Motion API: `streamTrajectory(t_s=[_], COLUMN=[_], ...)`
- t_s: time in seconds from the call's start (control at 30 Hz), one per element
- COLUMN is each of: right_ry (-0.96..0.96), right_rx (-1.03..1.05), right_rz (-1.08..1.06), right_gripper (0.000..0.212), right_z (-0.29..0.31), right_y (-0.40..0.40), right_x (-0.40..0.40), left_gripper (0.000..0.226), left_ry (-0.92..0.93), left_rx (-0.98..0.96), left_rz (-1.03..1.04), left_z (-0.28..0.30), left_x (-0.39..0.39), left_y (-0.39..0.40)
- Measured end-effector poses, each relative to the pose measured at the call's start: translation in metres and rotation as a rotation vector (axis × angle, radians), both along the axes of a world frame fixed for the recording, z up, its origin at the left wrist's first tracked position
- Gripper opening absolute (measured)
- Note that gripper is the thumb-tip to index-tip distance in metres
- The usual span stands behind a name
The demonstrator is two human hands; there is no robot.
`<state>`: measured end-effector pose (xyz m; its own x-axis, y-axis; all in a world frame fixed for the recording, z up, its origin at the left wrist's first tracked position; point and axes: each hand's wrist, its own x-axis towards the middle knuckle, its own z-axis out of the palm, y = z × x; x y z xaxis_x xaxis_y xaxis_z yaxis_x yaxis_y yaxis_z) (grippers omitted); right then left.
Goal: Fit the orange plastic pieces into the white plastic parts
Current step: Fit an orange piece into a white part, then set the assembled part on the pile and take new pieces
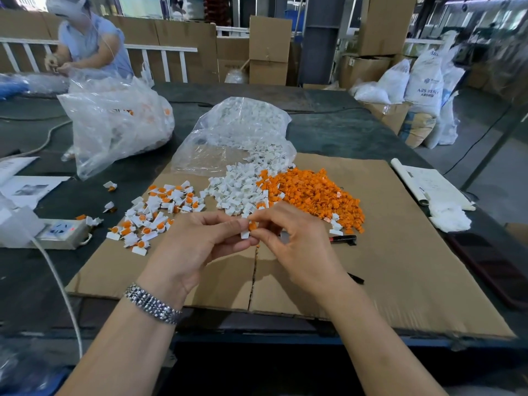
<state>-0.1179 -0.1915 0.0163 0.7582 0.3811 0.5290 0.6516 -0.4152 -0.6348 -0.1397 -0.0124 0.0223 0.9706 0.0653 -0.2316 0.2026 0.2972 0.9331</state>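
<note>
Orange plastic piece [252, 225], pinched by right hand [294, 241], meets white plastic part [245, 233] gripped by left hand [200, 238] at cardboard's six o'clock; misalignment could jam or drop it.

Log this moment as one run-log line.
left hand: pinches small white plastic part | right hand: pinches small orange plastic piece against it | stage: fitting | where: above brown cardboard sheet
</note>
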Motion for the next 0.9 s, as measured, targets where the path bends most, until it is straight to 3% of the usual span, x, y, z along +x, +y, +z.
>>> streamTrajectory(t_s=[0.23,0.47,0.9], right_ry=[0.018,0.074,0.078], right_rx=[-0.016,-0.008,0.007], right_rz=[-0.001,-0.035,-0.023], right_gripper=[0.018,0.02,0.02], right_z=[0.0002,0.0049,0.0066], right_y=[-0.0012,-0.0001,0.0011], right_x=[0.0004,0.0054,-0.0001], left_gripper=[0.01,0.031,0.013], left_ry=[0.021,-0.111,-0.067], left_rx=[-0.039,0.092,-0.089], left_rz=[0.022,0.069,0.053], left_z=[-0.0024,-0.0035,-0.0051], left_x=[-0.0029,-0.0032,-0.0066], left_y=[-0.0031,-0.0044,-0.0009])
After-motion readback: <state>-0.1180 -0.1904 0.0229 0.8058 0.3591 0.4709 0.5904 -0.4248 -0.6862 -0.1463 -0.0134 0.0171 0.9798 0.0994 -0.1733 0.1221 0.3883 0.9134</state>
